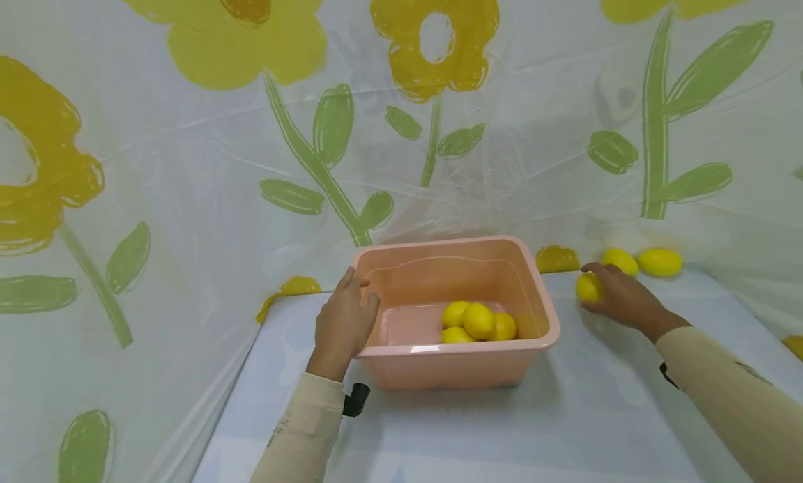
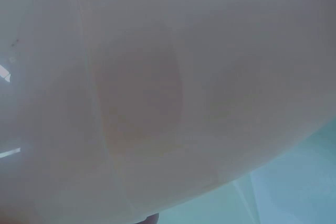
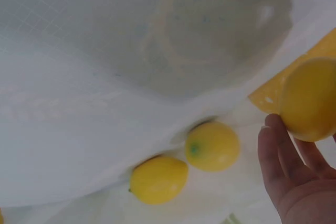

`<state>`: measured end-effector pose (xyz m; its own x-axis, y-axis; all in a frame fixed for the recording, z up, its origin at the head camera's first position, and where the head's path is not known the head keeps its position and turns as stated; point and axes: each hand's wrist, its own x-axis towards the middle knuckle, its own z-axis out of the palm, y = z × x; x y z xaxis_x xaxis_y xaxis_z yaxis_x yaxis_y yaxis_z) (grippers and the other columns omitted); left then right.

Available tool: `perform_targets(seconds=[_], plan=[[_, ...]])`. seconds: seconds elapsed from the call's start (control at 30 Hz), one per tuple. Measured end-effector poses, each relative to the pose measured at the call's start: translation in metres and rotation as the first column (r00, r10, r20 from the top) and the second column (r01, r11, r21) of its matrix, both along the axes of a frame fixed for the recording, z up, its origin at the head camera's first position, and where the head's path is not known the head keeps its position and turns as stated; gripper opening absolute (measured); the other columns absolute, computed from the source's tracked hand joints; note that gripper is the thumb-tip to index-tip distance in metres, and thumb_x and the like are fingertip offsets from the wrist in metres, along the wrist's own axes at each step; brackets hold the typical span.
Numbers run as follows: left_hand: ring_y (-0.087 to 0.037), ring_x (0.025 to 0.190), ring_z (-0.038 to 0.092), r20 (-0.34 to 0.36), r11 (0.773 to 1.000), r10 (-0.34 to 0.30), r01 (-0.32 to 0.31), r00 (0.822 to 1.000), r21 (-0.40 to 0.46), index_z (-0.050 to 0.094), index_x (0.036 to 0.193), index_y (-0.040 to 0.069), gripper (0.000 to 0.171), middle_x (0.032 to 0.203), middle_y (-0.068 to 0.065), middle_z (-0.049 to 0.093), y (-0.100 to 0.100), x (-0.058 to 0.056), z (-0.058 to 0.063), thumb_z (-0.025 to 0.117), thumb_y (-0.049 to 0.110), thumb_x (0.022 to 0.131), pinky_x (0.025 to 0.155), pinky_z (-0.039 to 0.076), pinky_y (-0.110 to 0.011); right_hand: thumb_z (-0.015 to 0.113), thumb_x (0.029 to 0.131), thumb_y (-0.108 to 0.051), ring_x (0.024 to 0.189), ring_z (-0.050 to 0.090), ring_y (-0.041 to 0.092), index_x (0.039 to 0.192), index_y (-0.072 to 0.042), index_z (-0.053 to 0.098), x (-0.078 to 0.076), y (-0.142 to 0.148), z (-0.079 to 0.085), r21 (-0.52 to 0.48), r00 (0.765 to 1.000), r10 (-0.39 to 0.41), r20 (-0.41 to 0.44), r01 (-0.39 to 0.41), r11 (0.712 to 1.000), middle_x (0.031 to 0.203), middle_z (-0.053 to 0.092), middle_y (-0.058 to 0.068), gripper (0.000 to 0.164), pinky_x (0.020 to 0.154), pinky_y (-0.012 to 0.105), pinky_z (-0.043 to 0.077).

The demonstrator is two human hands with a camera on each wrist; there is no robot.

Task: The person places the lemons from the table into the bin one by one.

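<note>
A pink plastic basin (image 1: 439, 368) stands on the table, with several lemons (image 1: 479, 320) heaped inside toward its right. My left hand (image 1: 343, 319) holds the basin's left rim, the thumb reaching over the edge. To the right of the basin, my right hand (image 1: 621, 296) grips a single lemon (image 1: 588, 288) between thumb and fingers. The right wrist view shows that held lemon (image 3: 311, 99) against the fingertips (image 3: 272, 121). Two other lemons (image 1: 660, 262) lie behind the right hand at the table's back edge. The left wrist view is filled by a pale, blurred surface, and hardly any of the hand appears.
A white table (image 1: 452, 434) carries everything. Behind it hangs a white cloth (image 1: 514, 155) printed with yellow flowers and green leaves, meeting the table's back edge. A small black device (image 1: 356, 399) sits at the left wrist.
</note>
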<state>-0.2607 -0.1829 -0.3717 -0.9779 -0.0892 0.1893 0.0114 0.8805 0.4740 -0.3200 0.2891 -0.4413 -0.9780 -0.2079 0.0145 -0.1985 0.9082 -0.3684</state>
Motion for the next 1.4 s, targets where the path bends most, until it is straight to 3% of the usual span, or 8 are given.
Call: perform_targets(seconds=[0.37,0.63,0.93,1.1,1.4], plan=[[-0.044,0.102,0.069,0.002,1.0,0.005,-0.005,1.0,-0.005,0.063,0.133,0.013,0.046,0.161,-0.009,0.037,0.0,0.0,0.0,0.046,0.037,0.098,0.08,0.054,-0.053,0.077,0.085,-0.025,0.113,0.054,0.046,0.139,0.005,0.046,0.029,-0.012,0.005,-0.063,0.996,0.063,-0.069,-0.067,0.996,0.133,0.05,0.036,0.069,0.096,0.067,0.044],[-0.046,0.102,0.068,0.0,1.0,0.004,-0.004,1.0,-0.003,0.063,0.133,0.013,0.046,0.161,-0.009,0.037,-0.001,0.001,-0.001,0.046,0.037,0.098,0.081,0.053,-0.055,0.076,0.085,-0.023,0.119,0.051,0.047,0.139,0.001,0.047,0.048,-0.022,0.011,-0.077,0.996,0.051,-0.078,-0.057,0.995,0.136,0.048,0.032,0.066,0.098,0.067,0.043],[-0.039,0.078,0.069,-0.008,1.0,0.0,0.0,1.0,0.002,0.064,0.131,0.013,0.044,0.161,-0.009,0.038,0.0,0.001,0.002,0.048,0.036,0.098,0.059,0.047,-0.039,0.077,0.085,-0.023,0.121,0.05,0.045,0.141,-0.002,0.046,0.07,-0.032,0.012,-0.135,0.995,0.02,-0.097,-0.033,0.99,0.139,0.046,0.028,0.067,0.098,0.066,0.045],[-0.042,0.085,0.07,-0.01,1.0,0.0,0.0,1.0,0.002,0.064,0.131,0.013,0.044,0.16,-0.009,0.038,0.0,0.002,0.002,0.047,0.036,0.098,0.067,0.053,-0.047,0.078,0.085,-0.024,0.117,0.052,0.043,0.142,-0.002,0.045,0.08,-0.037,0.017,-0.161,0.993,0.006,-0.119,-0.026,0.987,0.141,0.045,0.028,0.069,0.092,0.062,0.051],[-0.044,0.09,0.07,-0.009,1.0,0.008,-0.008,1.0,-0.002,0.064,0.131,0.014,0.043,0.161,-0.008,0.038,0.001,0.001,0.002,0.048,0.036,0.098,0.072,0.054,-0.05,0.08,0.084,-0.026,0.122,0.048,0.044,0.138,-0.003,0.048,0.099,-0.046,0.024,-0.196,0.977,0.008,-0.213,-0.051,0.979,0.14,0.048,0.025,0.067,0.095,0.069,0.043]])
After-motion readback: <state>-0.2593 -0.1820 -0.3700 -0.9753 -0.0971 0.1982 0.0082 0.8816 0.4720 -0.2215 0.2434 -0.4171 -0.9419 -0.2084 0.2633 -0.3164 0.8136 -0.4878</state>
